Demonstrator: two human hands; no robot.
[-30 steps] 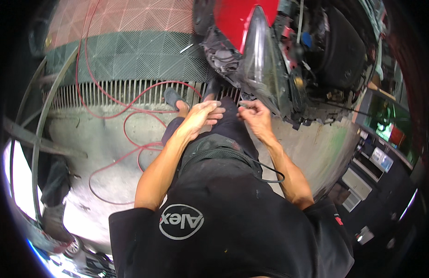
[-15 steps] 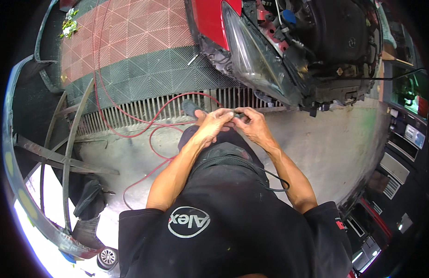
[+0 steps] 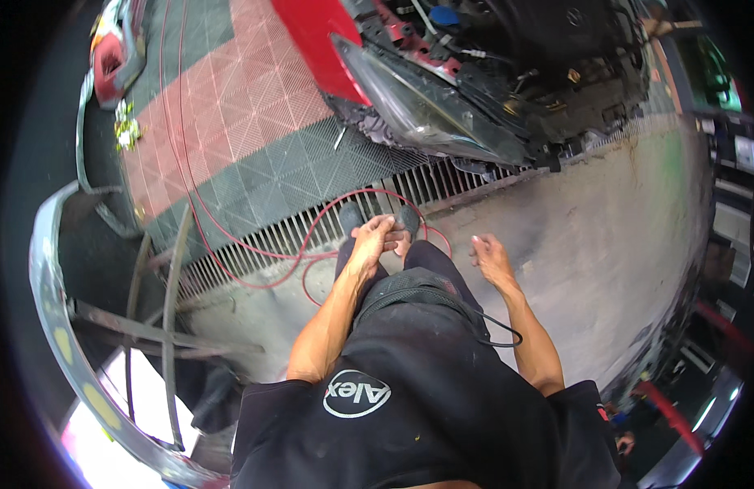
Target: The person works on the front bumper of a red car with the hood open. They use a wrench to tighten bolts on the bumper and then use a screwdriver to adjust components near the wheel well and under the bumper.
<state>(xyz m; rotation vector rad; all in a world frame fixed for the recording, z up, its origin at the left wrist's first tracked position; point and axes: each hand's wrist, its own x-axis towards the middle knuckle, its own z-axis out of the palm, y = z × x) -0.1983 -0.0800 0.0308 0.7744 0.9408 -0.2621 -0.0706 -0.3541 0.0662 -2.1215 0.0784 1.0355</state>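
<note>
My left hand (image 3: 375,240) is in front of my body, above my legs, with its fingers curled in; anything inside them is hidden. To its right and apart from it, my right hand (image 3: 492,259) hangs over the concrete with fingers loosely bent and slightly apart, nothing visible in them. Beyond both hands stands a red car (image 3: 316,41) with its engine bay (image 3: 548,49) exposed. Its clear headlight (image 3: 417,102) is the part nearest my hands. A red hose (image 3: 312,236) loops over the floor around my feet.
A floor grate (image 3: 303,236) crosses between the concrete and the red and grey floor tiles (image 3: 246,98). On the left, a patched grey bumper (image 3: 51,269) stands by a metal frame (image 3: 175,301). Another bumper piece (image 3: 112,65) with red is at the far left.
My hands, together around a small dark thing before, have separated; the right moved right and down. The view has turned, shifting the car leftward and up. The small thing no longer shows.
</note>
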